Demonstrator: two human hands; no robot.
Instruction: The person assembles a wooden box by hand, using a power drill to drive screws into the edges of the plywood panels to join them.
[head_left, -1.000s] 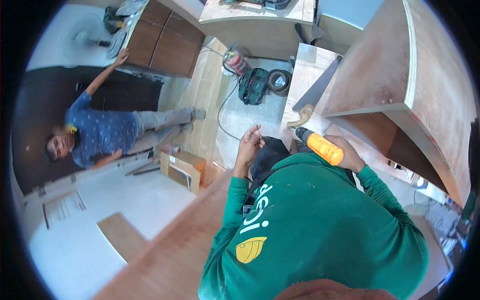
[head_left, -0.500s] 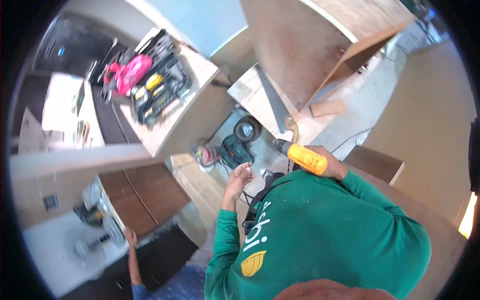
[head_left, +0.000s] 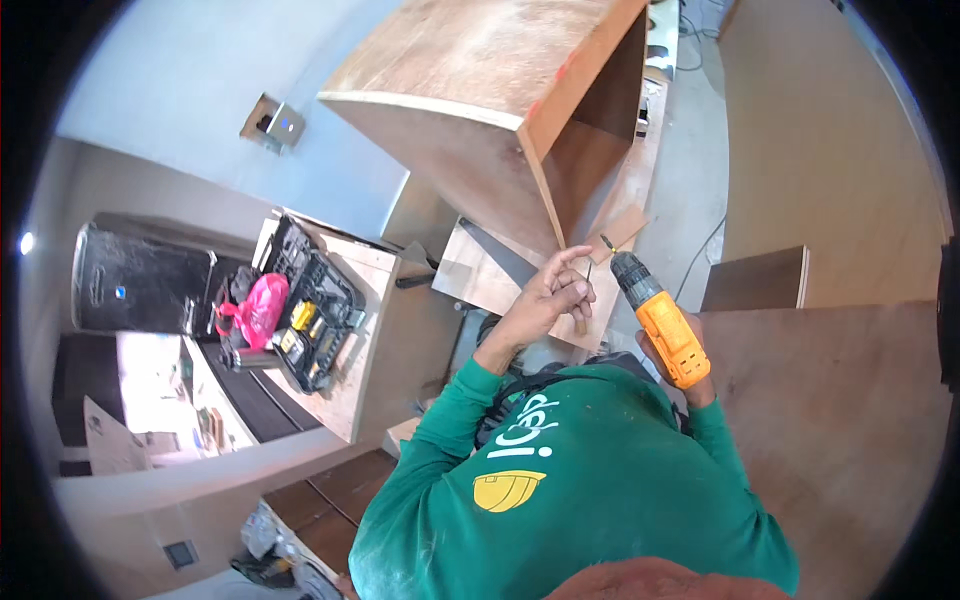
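My right hand [head_left: 702, 388] is wrapped round the grip of an orange cordless drill [head_left: 672, 338]. Its black chuck points up and away, with a bit [head_left: 607, 243] at its tip. Just left of that bit, my left hand [head_left: 545, 305] is raised, fingers partly bent. Between thumb and fingers it pinches a thin dark piece like a screw [head_left: 589, 270], too small to name surely. Below and beyond this hand lies a handsaw [head_left: 497, 250] on a pale board, its handle mostly hidden. A small wooden block [head_left: 622, 232] lies behind the drill's tip.
A large open plywood cabinet box [head_left: 430, 140] stands ahead. On a worktop to the left, an open tool case [head_left: 318, 335] sits beside a pink plastic bag [head_left: 264, 308]. Big brown panels [head_left: 830, 400] fill the right side. A cable [head_left: 700, 255] trails across the floor.
The view has swung toward the cabinet box. My left hand has risen beside the drill's tip, and the drill has turned to point more upward. The other person's arm has left the view.
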